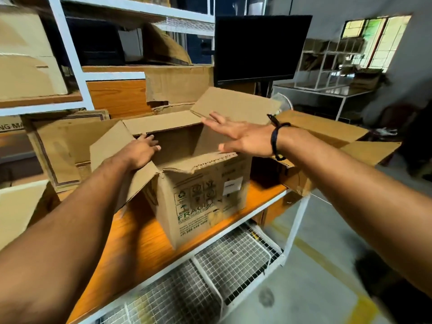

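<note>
In the head view, the open cardboard box [201,199] stands at the centre on the orange shelf [145,237]. At 9 o'clock from its opening, the left hand [140,152] rests on the left flap [112,150], its fingers seemingly loose and fairly straight over the fold. At 2 o'clock, the right hand [240,139] lies flat with its fingers spread wide, touching the right flap [233,106]. A dark monitor [259,47] stands at 12 o'clock.

Green "FRAG…" and handling symbols on the cardboard box [198,206] — small print beneath blurred; "NG MA" on a pale panel [10,126] — left edge.
</note>
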`<state>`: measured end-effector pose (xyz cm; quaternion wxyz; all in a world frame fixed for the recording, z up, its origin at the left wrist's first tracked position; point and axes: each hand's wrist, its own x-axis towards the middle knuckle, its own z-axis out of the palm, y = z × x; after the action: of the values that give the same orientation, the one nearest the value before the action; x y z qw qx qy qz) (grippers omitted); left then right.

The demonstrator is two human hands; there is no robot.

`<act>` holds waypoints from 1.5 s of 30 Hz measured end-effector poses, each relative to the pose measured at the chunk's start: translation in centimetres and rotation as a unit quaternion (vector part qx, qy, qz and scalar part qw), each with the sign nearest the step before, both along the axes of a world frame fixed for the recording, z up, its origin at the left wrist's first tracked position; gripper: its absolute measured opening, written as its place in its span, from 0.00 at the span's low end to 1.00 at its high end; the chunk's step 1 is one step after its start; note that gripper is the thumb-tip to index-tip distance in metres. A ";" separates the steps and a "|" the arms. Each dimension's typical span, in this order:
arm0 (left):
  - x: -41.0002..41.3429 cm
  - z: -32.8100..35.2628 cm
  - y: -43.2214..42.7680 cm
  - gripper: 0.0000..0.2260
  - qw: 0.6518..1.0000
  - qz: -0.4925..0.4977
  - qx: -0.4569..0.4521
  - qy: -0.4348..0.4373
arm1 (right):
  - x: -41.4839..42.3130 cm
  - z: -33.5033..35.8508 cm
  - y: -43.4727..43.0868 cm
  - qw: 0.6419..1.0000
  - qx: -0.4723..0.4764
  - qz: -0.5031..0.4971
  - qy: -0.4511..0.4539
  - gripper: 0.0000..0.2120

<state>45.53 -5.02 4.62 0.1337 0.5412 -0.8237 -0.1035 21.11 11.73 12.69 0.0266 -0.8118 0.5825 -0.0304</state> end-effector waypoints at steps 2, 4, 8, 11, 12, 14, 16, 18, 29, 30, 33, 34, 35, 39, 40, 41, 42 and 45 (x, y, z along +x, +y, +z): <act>0.0 -0.1 -0.1 0.21 1.000 0.000 0.002 -0.001 | -0.6 -2.6 0.7 0.999 0.001 -0.001 0.041 0.32; 0.0 0.0 0.0 0.21 1.000 -0.001 -0.005 -0.012 | -0.9 -5.1 0.8 0.998 -0.006 -0.005 0.061 0.33; -0.2 0.1 0.7 0.20 0.999 -0.010 -0.017 -0.033 | -1.3 -9.0 0.0 0.991 -0.040 -0.002 0.126 0.37; -0.2 0.1 1.1 0.19 0.998 -0.018 -0.027 -0.052 | -1.7 -11.0 -1.0 0.987 -0.073 -0.001 0.145 0.37; -0.2 0.1 1.2 0.19 0.998 -0.021 -0.029 -0.059 | -1.8 -11.6 -1.3 0.986 -0.086 0.002 0.146 0.37; 0.1 0.0 1.0 0.19 0.998 -0.020 -0.024 -0.054 | -2.0 -12.7 -1.9 0.982 -0.118 0.007 0.145 0.37; 0.4 -0.1 0.7 0.18 0.999 -0.027 -0.007 -0.042 | -1.9 -14.0 -2.2 0.980 -0.147 -0.001 0.135 0.38; 0.5 -0.2 0.1 0.17 0.999 -0.031 0.011 -0.031 | -1.6 -15.6 -2.7 0.978 -0.165 -0.021 0.127 0.38; 0.0 -0.5 0.8 0.19 0.998 -0.016 0.001 0.054 | 0.0 -15.7 -4.8 0.935 -0.351 -0.019 0.042 0.51; 0.1 -0.6 0.9 0.20 0.998 -0.021 -0.007 0.056 | -0.1 -14.7 -5.0 0.938 -0.343 -0.012 0.055 0.53; 0.3 -0.8 0.7 0.20 0.995 -0.019 -0.032 0.092 | -0.7 -12.4 -5.6 0.957 -0.276 0.029 0.080 0.53; 0.4 -0.9 0.5 0.20 0.995 -0.016 -0.033 0.095 | -1.1 -11.6 -5.8 0.962 -0.255 0.052 0.080 0.50; 0.5 -0.8 0.3 0.21 0.995 -0.012 -0.028 0.092 | -1.4 -10.8 -5.8 0.966 -0.240 0.072 0.067 0.47; 0.1 0.2 -0.1 0.22 0.998 0.020 0.021 0.053 | -2.0 -7.1 -6.7 0.977 -0.181 0.114 -0.011 0.34; 0.0 0.6 -0.1 0.22 0.998 0.026 0.037 0.052 | -1.9 -6.6 -7.2 0.979 -0.167 0.115 -0.025 0.33; -0.2 0.9 -0.2 0.23 0.996 0.032 0.056 0.063 | -1.8 -6.3 -7.7 0.981 -0.155 0.116 -0.031 0.33; -0.4 1.2 -0.3 0.23 0.993 0.038 0.073 0.086 | -1.6 -6.2 -8.2 0.981 -0.150 0.122 -0.032 0.35; -0.9 1.9 -0.8 0.23 0.985 0.077 0.073 0.135 | -1.1 -6.5 -9.6 0.980 -0.127 0.146 -0.039 0.41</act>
<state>44.64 -5.86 6.49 0.2117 0.5924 -0.7440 -0.2253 20.03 2.13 6.16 -0.0502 -0.8830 0.4479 -0.1315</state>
